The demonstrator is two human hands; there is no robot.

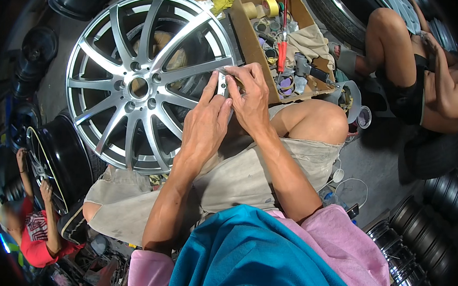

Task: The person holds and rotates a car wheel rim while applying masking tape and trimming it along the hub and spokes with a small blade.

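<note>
A silver multi-spoke wheel rim (139, 87) lies face up in front of my legs, its centre bore and bolt holes showing. At the rim's right edge, by the end of a spoke, my two hands come together on a small flat silver metal piece with dark holes (222, 84). My left hand (206, 121) has its index finger along the piece and its thumb against the lower end. The fingers of my right hand (250, 97) are closed on the upper end and right side. Part of the piece is hidden under my fingers.
Right of the rim is a cardboard box (247, 55) with tape rolls, cloth and a red-handled tool (282, 54). One person sits at upper right; another, in a red shirt (44, 244), handles a wheel (63, 159) at lower left. Stacked rims (418, 228) stand at right.
</note>
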